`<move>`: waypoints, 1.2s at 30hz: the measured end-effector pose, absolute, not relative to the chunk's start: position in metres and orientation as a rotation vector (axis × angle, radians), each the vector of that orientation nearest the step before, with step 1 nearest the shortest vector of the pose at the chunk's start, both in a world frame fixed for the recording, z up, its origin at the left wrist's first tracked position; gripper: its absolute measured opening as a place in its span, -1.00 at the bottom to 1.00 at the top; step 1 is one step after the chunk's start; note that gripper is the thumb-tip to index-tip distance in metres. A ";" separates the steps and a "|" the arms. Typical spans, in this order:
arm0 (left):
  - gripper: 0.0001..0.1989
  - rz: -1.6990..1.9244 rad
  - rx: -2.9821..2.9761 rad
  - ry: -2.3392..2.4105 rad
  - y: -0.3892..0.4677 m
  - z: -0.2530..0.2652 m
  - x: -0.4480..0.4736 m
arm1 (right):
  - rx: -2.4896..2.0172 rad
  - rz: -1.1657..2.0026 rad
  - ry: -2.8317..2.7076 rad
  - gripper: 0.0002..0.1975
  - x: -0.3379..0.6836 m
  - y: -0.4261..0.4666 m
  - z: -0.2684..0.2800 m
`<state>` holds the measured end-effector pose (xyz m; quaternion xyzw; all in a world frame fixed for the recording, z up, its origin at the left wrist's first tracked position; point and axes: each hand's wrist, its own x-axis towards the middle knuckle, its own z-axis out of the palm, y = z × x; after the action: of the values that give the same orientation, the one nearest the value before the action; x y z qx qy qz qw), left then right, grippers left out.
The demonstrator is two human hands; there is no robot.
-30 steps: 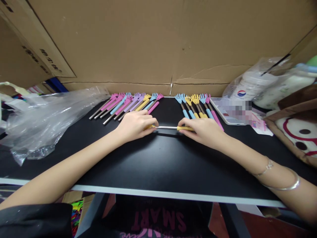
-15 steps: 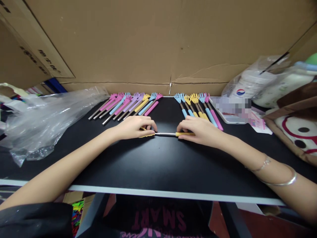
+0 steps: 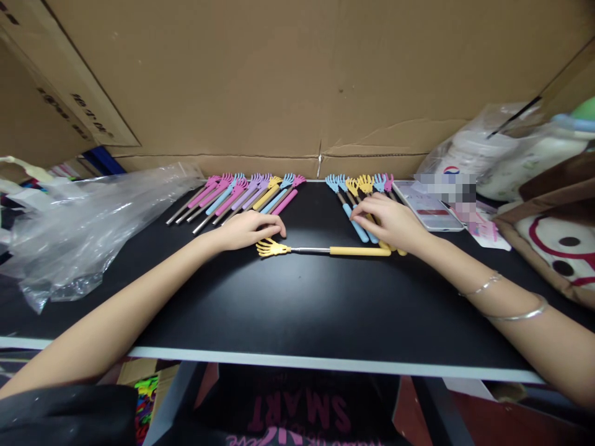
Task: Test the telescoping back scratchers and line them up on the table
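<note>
A yellow back scratcher (image 3: 313,250) lies crosswise on the black table, claw to the left and handle to the right. My left hand (image 3: 253,228) hovers just above its claw, fingers loosely bent and holding nothing. Over the right-hand row, my right hand (image 3: 390,220) has its fingers apart, with the fingertips by a blue back scratcher (image 3: 356,222); whether they touch it I cannot tell. This hand hides part of the yellow back scratchers (image 3: 365,183) behind it. Another row, with pink, purple, blue and yellow back scratchers (image 3: 253,201), lies beyond my left hand.
Clear plastic bags (image 3: 106,217) lie at the left. A phone (image 3: 430,210) and a pink-white card (image 3: 488,232) are on the right, near a bagged white container (image 3: 478,152) and a brown bag (image 3: 548,223). Cardboard (image 3: 260,80) walls the back; a pale edge (image 3: 302,361) runs along the front.
Both hands have let go of the yellow back scratcher, which stays on the table. My right hand has moved up and right over the row; my left has lifted slightly away.
</note>
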<state>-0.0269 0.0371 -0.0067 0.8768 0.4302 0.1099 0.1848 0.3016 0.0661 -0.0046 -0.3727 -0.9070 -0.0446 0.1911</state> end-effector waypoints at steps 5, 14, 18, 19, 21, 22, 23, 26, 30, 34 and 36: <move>-0.69 0.328 2.485 1.234 0.038 -0.008 -0.028 | -1.010 -0.166 -2.582 -0.75 0.305 0.071 -0.010; -0.74 0.289 2.459 1.300 0.036 -0.009 -0.025 | -1.003 -0.155 -2.609 -0.75 0.302 0.073 -0.016; -0.74 0.294 2.462 1.291 0.036 -0.010 -0.025 | -1.025 -0.192 -2.580 -0.77 0.301 0.073 -0.019; -0.74 0.290 2.462 1.291 0.037 -0.010 -0.026 | -1.027 -0.202 -2.575 -0.77 0.301 0.073 -0.019; -0.74 0.284 2.462 1.291 0.037 -0.010 -0.026 | -1.024 -0.212 -2.574 -0.78 0.301 0.074 -0.020; -0.74 0.282 2.463 1.290 0.037 -0.010 -0.026 | -1.021 -0.211 -2.576 -0.79 0.301 0.074 -0.020; -0.74 0.281 2.463 1.292 0.037 -0.009 -0.026 | -1.016 -0.209 -2.577 -0.79 0.301 0.074 -0.021; -0.75 0.280 2.462 1.300 0.036 -0.009 -0.025 | -1.008 -0.183 -2.572 -0.80 0.300 0.075 -0.021; -0.76 0.283 2.460 1.308 0.034 -0.008 -0.024 | -1.004 -0.131 -2.555 -0.80 0.298 0.073 -0.020; -0.76 0.281 2.466 1.311 0.033 -0.007 -0.023 | -1.004 -0.125 -2.551 -0.79 0.298 0.072 -0.019; -0.76 0.277 2.472 1.318 0.033 -0.007 -0.023 | -1.006 -0.126 -2.555 -0.79 0.298 0.072 -0.019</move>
<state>-0.0227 0.0332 -0.0069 0.8664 0.4620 0.0972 0.1627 0.2976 0.0720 -0.0192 -0.3589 -0.9117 -0.0450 0.1950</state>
